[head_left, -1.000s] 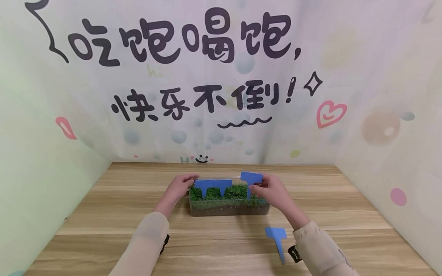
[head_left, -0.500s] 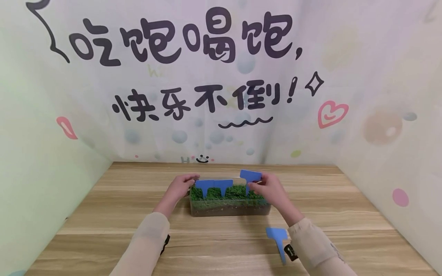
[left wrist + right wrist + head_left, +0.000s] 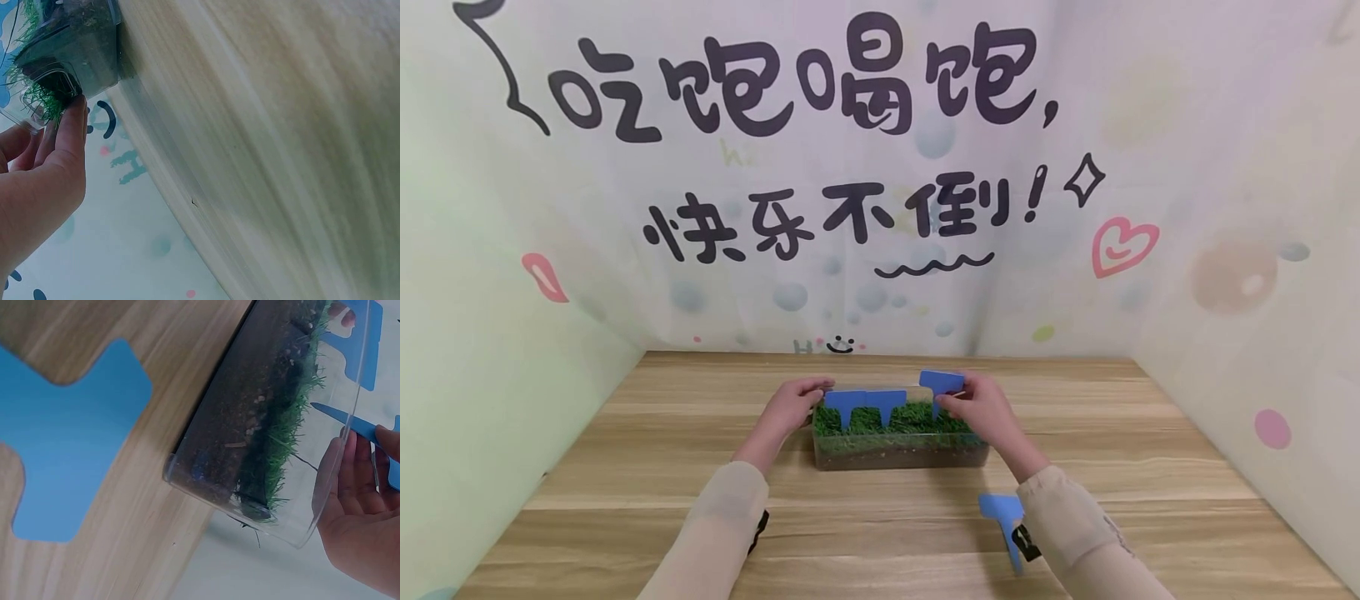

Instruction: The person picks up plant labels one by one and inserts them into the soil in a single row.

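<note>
My left hand grips the left end of a clear plastic planter box of soil and green grass, fingertips against its end wall. Between thumb and fingers, my right hand pinches a blue T-shaped plant label over the right part of the box. The pointed stem of this label shows above the grass in the right wrist view. Two matching labels, a left one and a right one, stand side by side in the grass.
Another blue plant label lies on the wooden table in front of the box, partly covered by the right wrist's black strap piece. Behind the table hangs a printed cloth backdrop.
The right hand has lifted its label a little and shifted it slightly left. The right sleeve has moved left, nearer the label on the table. The left hand stays put.
</note>
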`<control>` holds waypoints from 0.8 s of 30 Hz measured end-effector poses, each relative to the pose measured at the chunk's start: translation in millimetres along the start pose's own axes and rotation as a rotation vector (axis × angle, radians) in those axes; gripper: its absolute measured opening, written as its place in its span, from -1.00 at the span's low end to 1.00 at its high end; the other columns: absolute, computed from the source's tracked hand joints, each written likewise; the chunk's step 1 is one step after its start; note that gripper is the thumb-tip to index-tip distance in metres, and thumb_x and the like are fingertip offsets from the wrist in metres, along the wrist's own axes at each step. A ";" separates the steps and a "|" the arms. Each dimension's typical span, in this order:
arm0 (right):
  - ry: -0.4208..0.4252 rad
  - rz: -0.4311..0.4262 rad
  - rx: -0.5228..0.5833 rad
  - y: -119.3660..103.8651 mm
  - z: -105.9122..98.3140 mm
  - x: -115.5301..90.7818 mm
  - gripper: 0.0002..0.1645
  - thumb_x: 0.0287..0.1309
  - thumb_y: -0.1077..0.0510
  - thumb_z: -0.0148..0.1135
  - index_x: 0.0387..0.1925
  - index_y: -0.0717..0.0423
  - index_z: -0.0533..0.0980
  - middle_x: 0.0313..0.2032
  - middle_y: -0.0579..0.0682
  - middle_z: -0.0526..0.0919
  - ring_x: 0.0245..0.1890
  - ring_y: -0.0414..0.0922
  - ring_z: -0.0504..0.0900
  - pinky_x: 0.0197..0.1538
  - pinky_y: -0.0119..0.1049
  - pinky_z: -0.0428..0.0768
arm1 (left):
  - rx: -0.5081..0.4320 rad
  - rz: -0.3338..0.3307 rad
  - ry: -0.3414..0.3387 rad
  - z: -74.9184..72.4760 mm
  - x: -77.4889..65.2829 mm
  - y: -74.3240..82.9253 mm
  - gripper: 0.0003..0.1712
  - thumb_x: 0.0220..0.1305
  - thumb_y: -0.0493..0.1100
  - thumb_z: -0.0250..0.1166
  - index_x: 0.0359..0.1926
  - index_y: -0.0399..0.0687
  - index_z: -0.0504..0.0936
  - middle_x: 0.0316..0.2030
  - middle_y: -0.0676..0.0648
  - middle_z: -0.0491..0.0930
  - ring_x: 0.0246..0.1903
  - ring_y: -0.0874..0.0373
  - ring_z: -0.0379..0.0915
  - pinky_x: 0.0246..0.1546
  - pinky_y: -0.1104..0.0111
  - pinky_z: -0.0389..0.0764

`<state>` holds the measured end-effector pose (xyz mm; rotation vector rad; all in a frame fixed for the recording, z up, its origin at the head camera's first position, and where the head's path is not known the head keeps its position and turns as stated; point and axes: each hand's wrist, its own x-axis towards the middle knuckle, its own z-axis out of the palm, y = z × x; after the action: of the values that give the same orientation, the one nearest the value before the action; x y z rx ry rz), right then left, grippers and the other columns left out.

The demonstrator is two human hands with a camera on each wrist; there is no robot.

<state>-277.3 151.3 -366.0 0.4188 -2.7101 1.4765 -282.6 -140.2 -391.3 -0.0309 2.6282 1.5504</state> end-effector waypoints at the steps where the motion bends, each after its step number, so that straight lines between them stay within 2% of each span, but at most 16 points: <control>1: -0.001 0.005 -0.003 0.7 0.4 0.7 -0.76 0.27 0.28 0.27 -0.09 0.36 0.58 -0.35 0.24 0.70 -0.44 -0.02 0.64 -0.31 -0.16 0.62 | 0.001 0.001 0.000 0.0 0.0 -0.2 -0.57 0.56 -0.27 -0.05 0.33 -0.13 0.50 0.31 -0.23 0.49 0.32 -0.21 0.39 0.09 0.12 0.51; 4: -0.002 0.017 -0.012 3.0 1.7 2.5 -0.78 0.26 0.28 0.27 -0.10 0.35 0.58 -0.36 0.24 0.70 -0.43 -0.01 0.63 -0.33 -0.17 0.59 | 0.000 0.000 0.000 -0.1 -0.1 -0.6 -0.57 0.56 -0.27 -0.05 0.33 -0.12 0.51 0.31 -0.23 0.49 0.32 -0.21 0.39 0.16 0.08 0.51; 11: -0.009 0.035 -0.038 7.0 3.8 5.4 -0.77 0.25 0.29 0.29 -0.10 0.35 0.59 -0.27 0.25 0.73 -0.41 -0.03 0.68 -0.29 -0.18 0.65 | 0.014 0.000 0.006 -0.6 -1.2 0.0 -0.58 0.56 -0.26 -0.04 0.32 -0.09 0.52 0.31 -0.21 0.50 0.31 -0.21 0.40 -0.06 0.25 0.47; 15: -0.011 0.029 -0.047 7.9 2.6 5.4 -0.78 0.26 0.28 0.28 -0.10 0.34 0.60 -0.28 0.23 0.72 -0.43 -0.04 0.66 -0.30 -0.17 0.63 | 0.004 -0.007 0.008 0.2 -1.1 0.6 -0.58 0.56 -0.26 -0.05 0.32 -0.09 0.52 0.31 -0.21 0.50 0.32 -0.21 0.39 0.10 0.12 0.53; 18: -0.011 0.020 -0.051 8.1 1.2 4.9 -0.78 0.28 0.27 0.26 -0.09 0.34 0.60 -0.29 0.22 0.71 -0.43 -0.04 0.64 -0.31 -0.17 0.62 | -0.001 -0.008 0.005 0.5 -1.3 0.7 -0.57 0.57 -0.26 -0.05 0.33 -0.10 0.51 0.32 -0.22 0.49 0.32 -0.21 0.39 0.14 0.08 0.52; 24: 0.002 0.022 -0.043 7.4 1.5 4.9 -0.74 0.29 0.25 0.26 -0.03 0.29 0.60 -0.37 0.19 0.68 -0.45 -0.02 0.58 -0.39 -0.26 0.49 | 0.010 0.001 0.001 0.2 -1.1 0.0 -0.57 0.56 -0.26 -0.06 0.34 -0.12 0.49 0.32 -0.22 0.49 0.32 -0.21 0.39 -0.02 0.22 0.48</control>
<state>-283.8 152.7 -372.2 0.3872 -2.7476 1.4206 -281.5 -140.1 -391.2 -0.0294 2.6369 1.5377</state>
